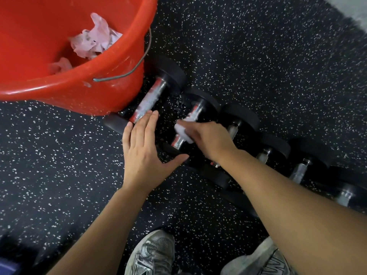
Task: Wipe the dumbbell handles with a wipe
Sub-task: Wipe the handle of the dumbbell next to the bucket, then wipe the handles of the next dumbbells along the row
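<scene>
Several black dumbbells with chrome handles lie in a row on the speckled floor. The leftmost dumbbell [151, 98] has foam on its handle and rests against the bucket. My right hand [206, 138] presses a white wipe [183, 131] onto the handle of the second dumbbell [193, 114]. My left hand [144, 151] lies flat with fingers spread, between the first two dumbbells, its fingertips touching the near end of the leftmost handle. More dumbbells [301, 169] extend to the right, partly hidden by my right forearm.
A large red bucket [65, 88] with a wire handle stands at upper left and holds crumpled used wipes [93, 39]. My two grey sneakers [153, 255] stand at the bottom. A pale patch of floor [351, 10] shows at the top right corner.
</scene>
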Available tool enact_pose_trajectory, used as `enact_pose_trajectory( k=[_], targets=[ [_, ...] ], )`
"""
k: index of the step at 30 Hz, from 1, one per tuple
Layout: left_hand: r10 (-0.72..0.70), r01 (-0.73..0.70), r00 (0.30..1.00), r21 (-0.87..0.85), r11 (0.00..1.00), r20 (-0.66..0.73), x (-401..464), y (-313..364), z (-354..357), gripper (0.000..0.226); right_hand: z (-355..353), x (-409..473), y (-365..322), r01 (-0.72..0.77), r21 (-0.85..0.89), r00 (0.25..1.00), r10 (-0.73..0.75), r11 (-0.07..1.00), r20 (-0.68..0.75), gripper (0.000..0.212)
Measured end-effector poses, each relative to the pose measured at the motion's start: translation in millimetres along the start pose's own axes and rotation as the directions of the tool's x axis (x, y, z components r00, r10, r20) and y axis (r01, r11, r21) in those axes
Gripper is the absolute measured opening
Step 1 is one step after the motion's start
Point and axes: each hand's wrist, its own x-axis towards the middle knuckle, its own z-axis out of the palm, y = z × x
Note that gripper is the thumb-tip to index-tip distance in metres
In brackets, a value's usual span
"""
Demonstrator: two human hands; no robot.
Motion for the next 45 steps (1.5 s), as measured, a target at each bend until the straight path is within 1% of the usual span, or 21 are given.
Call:
enact_pose_trajectory(
  k=[1, 3, 5, 7, 8, 9, 11, 12, 13, 15, 17, 20, 22, 25, 28, 32, 35, 38, 40, 42, 45],
  targets=[
    [0.000, 0.000, 1.000, -0.002, 1.000, -0.001, -0.1, 0.6, -0.4, 0.119, 2.5, -3.6, -3.4, 0.020, 0.007, 0.998, -0.020, 1.000, 0.065, 0.040],
    [0.000, 0.000, 1.000, -0.013, 1.000, -0.004, -0.1, 2.9, -1.1, 0.118, 6.0, -7.0, -11.5, 0.052, -0.043, 0.983, -0.044, 0.998, 0.178, 0.041],
    [0.001, -0.001, 1.000, -0.026, 1.000, -0.008, 0.1, 6.1, -1.8, 0.119, 4.7, -7.8, -18.3, 0.069, -0.101, 0.971, -0.044, 0.992, 0.234, 0.044],
    [0.005, -0.006, 1.000, -0.051, 0.999, -0.009, -0.3, 10.1, -2.1, 0.120, -2.0, -9.3, -22.3, 0.050, -0.113, 0.967, -0.020, 0.992, 0.256, 0.041],
    [0.010, -0.010, 1.000, -0.066, 0.998, -0.009, -0.4, 12.6, -2.3, 0.120, -4.6, -11.0, -20.9, 0.037, -0.077, 0.971, -0.017, 0.996, 0.239, 0.041],
    [0.018, -0.018, 1.000, -0.079, 0.997, -0.009, -0.1, 15.1, -2.4, 0.120, -6.9, -14.2, -18.6, 0.028, 0.004, 0.983, -0.028, 1.000, 0.183, 0.041],
    [0.040, -0.041, 0.999, -0.093, 0.995, -0.012, 0.0, 22.3, -0.7, 0.120, -11.1, -26.7, -6.7, 0.034, 0.232, 0.998, -0.020, 0.972, -0.063, 0.040],
    [0.051, -0.051, 0.999, -0.099, 0.994, -0.011, -0.5, 25.6, 0.1, 0.120, -13.6, -33.1, 3.5, 0.031, 0.291, 0.986, 0.018, 0.956, -0.166, 0.038],
    [0.061, -0.061, 0.998, -0.109, 0.992, -0.006, -0.8, 29.7, 1.7, 0.121, -17.3, -39.6, 15.8, 0.017, 0.309, 0.969, 0.061, 0.951, -0.239, 0.037],
    [0.080, -0.078, 0.997, -0.135, 0.988, 0.012, -1.8, 38.0, 4.5, 0.120, -26.1, -52.6, 39.2, -0.038, 0.272, 0.942, 0.125, 0.961, -0.312, 0.036],
    [0.100, -0.094, 0.995, -0.155, 0.983, 0.030, -3.0, 47.3, 7.9, 0.120, -34.0, -64.2, 57.7, -0.085, 0.223, 0.933, 0.156, 0.971, -0.323, 0.036],
    [0.146, -0.134, 0.987, -0.158, 0.978, 0.065, -5.5, 60.1, 15.6, 0.122, -35.4, -71.7, 74.8, -0.155, 0.111, 0.940, 0.181, 0.982, -0.289, 0.037],
    [0.161, -0.146, 0.980, -0.130, 0.981, 0.114, -8.9, 64.3, 21.9, 0.122, -32.4, -69.8, 80.1, -0.200, 0.045, 0.947, 0.205, 0.979, -0.248, 0.037],
    [0.145, -0.138, 0.975, -0.051, 0.989, 0.167, -12.3, 65.0, 27.4, 0.121, -24.0, -64.8, 79.4, -0.247, -0.041, 0.950, 0.234, 0.968, -0.208, 0.040],
    [0.125, -0.121, 0.973, -0.028, 0.992, 0.194, -12.5, 65.4, 27.4, 0.124, -12.9, -65.4, 76.8, -0.281, -0.023, 0.945, 0.272, 0.959, -0.183, 0.043],
    [0.112, -0.111, 0.971, -0.013, 0.994, 0.210, -12.1, 66.5, 27.2, 0.124, 4.9, -76.1, 80.3, -0.208, 0.087, 0.958, 0.220, 0.974, -0.184, 0.040],
    [0.105, -0.107, 0.970, -0.004, 0.994, 0.221, -12.4, 67.1, 26.8, 0.124, 9.5, -81.9, 87.8, -0.170, 0.148, 0.971, 0.191, 0.974, -0.141, 0.040],
    [0.102, -0.106, 0.969, 0.002, 0.994, 0.225, -12.5, 68.1, 26.8, 0.124, 10.5, -85.2, 89.6, -0.108, 0.184, 0.987, 0.128, 0.977, -0.100, 0.034],
    [0.097, -0.100, 0.969, 0.001, 0.995, 0.227, -12.6, 68.7, 26.3, 0.124, 9.5, -86.7, 87.6, -0.095, 0.229, 0.989, 0.118, 0.969, -0.089, 0.034],
    [0.095, -0.099, 0.969, 0.005, 0.995, 0.230, -12.3, 69.1, 26.0, 0.124, 7.5, -86.1, 85.5, -0.089, 0.197, 0.988, 0.112, 0.976, -0.108, 0.038],
    [0.093, -0.098, 0.968, 0.007, 0.995, 0.233, -12.1, 69.3, 25.8, 0.124, 7.8, -82.5, 85.8, -0.098, 0.054, 0.971, 0.107, 0.994, -0.214, 0.040]
  ],
)
